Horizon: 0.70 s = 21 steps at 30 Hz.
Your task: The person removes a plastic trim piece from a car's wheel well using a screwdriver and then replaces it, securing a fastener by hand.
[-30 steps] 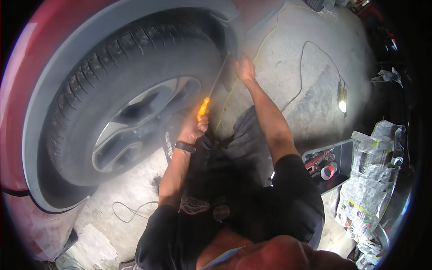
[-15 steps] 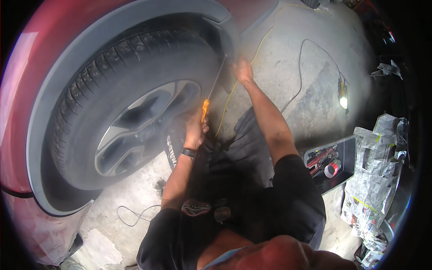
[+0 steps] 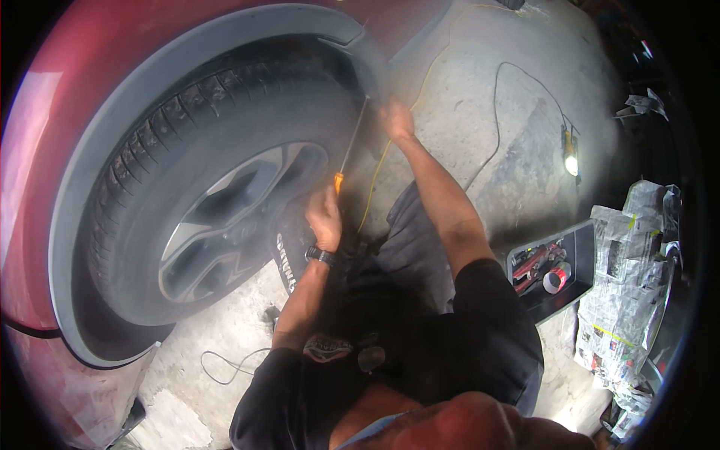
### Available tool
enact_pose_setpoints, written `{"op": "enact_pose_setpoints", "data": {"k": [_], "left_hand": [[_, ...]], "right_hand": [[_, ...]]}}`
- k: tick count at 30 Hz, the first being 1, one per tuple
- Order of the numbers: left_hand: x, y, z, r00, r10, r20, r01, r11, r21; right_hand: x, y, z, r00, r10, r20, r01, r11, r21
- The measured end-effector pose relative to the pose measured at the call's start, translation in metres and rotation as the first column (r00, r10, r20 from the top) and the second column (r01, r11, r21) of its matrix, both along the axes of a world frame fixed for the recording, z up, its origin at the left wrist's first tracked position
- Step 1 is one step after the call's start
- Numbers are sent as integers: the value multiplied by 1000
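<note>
My left hand (image 3: 325, 217) is wrapped round the orange handle of a long screwdriver (image 3: 340, 182), in front of the car's wheel (image 3: 247, 180). Its thin metal shaft slants up and away, and the tip meets the lower end of the grey wheel arch trim (image 3: 365, 67). At that same end of the trim is my right hand (image 3: 397, 121), its fingers curled in against the edge. The fingertips are partly hidden and hazy there. Tyre and trim belong to a red car (image 3: 187, 13) on the left.
A yellow cord (image 3: 384, 161) runs over the concrete floor beside my right arm. Further right lie a lit work lamp (image 3: 571, 161) on a dark cable, an open dark tray (image 3: 581, 262) with several tools, and newspaper-covered panels (image 3: 619, 289).
The screwdriver and my left hand have shifted slightly, the handle now a little lower and deeper in the palm. My right hand stays at the trim's end. The whole view has moved a little.
</note>
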<state>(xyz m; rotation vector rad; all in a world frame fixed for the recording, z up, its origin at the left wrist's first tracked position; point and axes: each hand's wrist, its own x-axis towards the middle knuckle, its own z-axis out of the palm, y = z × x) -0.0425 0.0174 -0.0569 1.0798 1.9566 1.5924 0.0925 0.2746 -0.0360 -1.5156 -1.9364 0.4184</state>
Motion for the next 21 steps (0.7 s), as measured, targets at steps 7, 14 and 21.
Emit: {"op": "enact_pose_setpoints", "data": {"k": [7,14,21], "left_hand": [[-37,8,29,-429,-6,903,335,928,165],[-6,-5,48,504,-38,863,228,969,-90],[9,1,36,888,-124,443,163,985,-50]], "right_hand": [[-6,2,-2,1000,-10,-2,10,1000,-12],[-14,13,-40,992,-73,-103,61,992,-114],[-6,-5,0,994,-28,-104,24,999,-34]]}}
